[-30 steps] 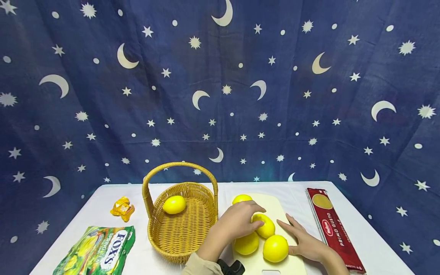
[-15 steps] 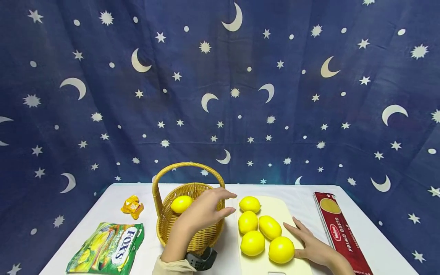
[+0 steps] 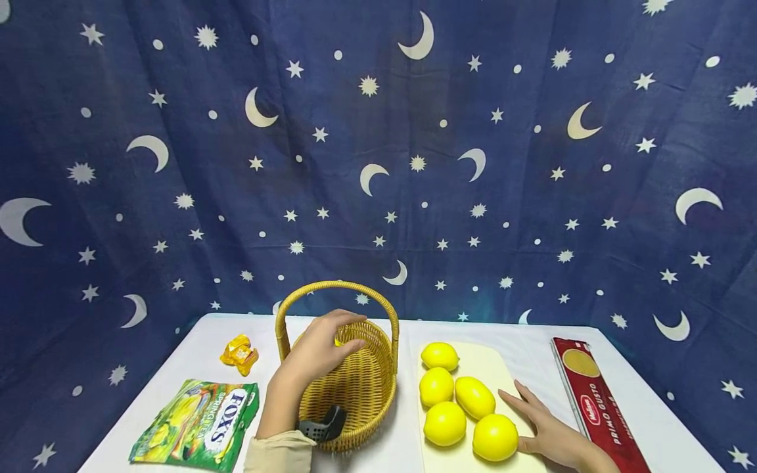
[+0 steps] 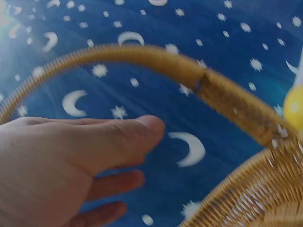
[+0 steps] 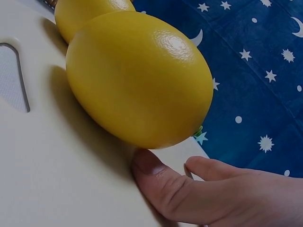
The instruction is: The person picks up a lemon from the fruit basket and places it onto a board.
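Note:
Over the wicker basket (image 3: 383, 394), my left hand (image 3: 316, 351) hovers with thumb and fingers extended and nothing between them. The left wrist view has this hand (image 4: 57, 170) beside the arched basket handle (image 4: 142, 56). Behind it in the basket, only a sliver of a lemon (image 3: 338, 342) shows. Several lemons sit grouped on a cream cutting board (image 3: 481, 360). My right hand (image 3: 552, 433) lies at the board's right edge, fingers spread. In the right wrist view, its thumb (image 5: 154, 172) is right at the underside of the nearest lemon (image 5: 137, 80).
Left of the basket lie a green Fox's bag (image 3: 198, 424) and a crumpled orange wrapper (image 3: 239, 355). A red Melissa pasta pack (image 3: 597, 401) is at the right. A dark blue curtain (image 3: 378, 131) with moons and stars hangs behind the white table (image 3: 393, 440).
My left hand has left the lemons on the board and moved left over the basket. The right hand stays by the board's edge. The head view has turned slightly left.

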A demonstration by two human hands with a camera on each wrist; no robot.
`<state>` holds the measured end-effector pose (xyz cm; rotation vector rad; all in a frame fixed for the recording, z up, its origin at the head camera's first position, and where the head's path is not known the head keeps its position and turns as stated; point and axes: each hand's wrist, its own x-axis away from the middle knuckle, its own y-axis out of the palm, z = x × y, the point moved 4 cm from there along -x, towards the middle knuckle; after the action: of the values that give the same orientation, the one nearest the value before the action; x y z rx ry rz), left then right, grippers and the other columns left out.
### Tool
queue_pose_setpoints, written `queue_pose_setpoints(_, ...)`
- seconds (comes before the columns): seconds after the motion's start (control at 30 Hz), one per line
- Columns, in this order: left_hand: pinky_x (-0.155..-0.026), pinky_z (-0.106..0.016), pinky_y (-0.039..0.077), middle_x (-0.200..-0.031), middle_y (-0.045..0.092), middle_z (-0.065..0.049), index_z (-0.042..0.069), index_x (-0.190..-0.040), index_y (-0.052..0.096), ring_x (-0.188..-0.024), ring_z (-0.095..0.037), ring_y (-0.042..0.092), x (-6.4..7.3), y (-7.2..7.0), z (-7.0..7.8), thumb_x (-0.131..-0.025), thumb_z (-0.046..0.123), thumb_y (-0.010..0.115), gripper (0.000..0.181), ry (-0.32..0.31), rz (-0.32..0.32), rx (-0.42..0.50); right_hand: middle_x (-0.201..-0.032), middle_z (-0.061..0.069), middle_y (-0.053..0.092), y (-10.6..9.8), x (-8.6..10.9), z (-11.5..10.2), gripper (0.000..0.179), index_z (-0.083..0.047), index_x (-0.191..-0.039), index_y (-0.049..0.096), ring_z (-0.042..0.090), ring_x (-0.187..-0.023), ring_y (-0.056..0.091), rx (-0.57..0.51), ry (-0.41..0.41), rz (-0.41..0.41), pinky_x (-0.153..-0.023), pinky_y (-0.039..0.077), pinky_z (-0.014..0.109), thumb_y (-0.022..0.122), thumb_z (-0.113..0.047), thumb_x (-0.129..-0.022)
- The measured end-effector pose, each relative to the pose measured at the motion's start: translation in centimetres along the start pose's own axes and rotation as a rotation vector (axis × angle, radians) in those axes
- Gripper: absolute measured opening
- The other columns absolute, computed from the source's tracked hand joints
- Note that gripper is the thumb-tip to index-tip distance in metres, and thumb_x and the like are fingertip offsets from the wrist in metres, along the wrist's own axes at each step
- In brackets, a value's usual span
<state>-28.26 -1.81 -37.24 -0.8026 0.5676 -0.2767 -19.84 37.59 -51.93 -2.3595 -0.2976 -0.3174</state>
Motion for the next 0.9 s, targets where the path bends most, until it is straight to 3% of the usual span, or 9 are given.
queue_pose_setpoints(0.2,-0.102,-0.043,0.045,-0.126,0.060,0.003,0.020,-0.126,0.062,-0.120,-0.022,0.056,-0.1,1.4,-2.9,-0.083,0.031,0.073,0.045,-0.068,0.043,0.011,-0.156,0.026,-0.002,0.1,0.1,0.2,0.091,-0.014,-0.149,0.031,0.055,-0.136,0.004,-0.006,0.004,-0.005,-0.096,0.002,0.076,0.077,-0.033,-0.072)
queue_pose_setpoints(0.5,-0.108,-0.048,0.037,-0.135,0.055,-0.007,0.017,-0.131,0.057,-0.129,-0.030,0.047,0.1,3.7,-7.0,-0.081,0.028,0.075,0.055,-0.171,0.028,0.063,-0.155,0.026,-0.002,0.1,0.1,0.2,0.090,-0.013,-0.149,0.032,0.055,-0.136,0.004,-0.011,-0.011,-0.006,-0.096,0.002,0.075,0.077,-0.027,-0.072)
queue_pose_setpoints(0.9,-0.104,-0.049,0.041,-0.128,0.058,-0.009,0.014,-0.124,0.062,-0.124,-0.032,0.051,0.5,4.6,-8.8,-0.079,0.023,0.077,0.048,-0.225,0.016,0.079,-0.156,0.024,-0.004,0.1,-0.1,0.4,0.093,-0.013,-0.148,0.032,0.054,-0.136,0.003,-0.024,-0.005,0.000,-0.097,0.000,0.073,0.079,-0.029,-0.069)
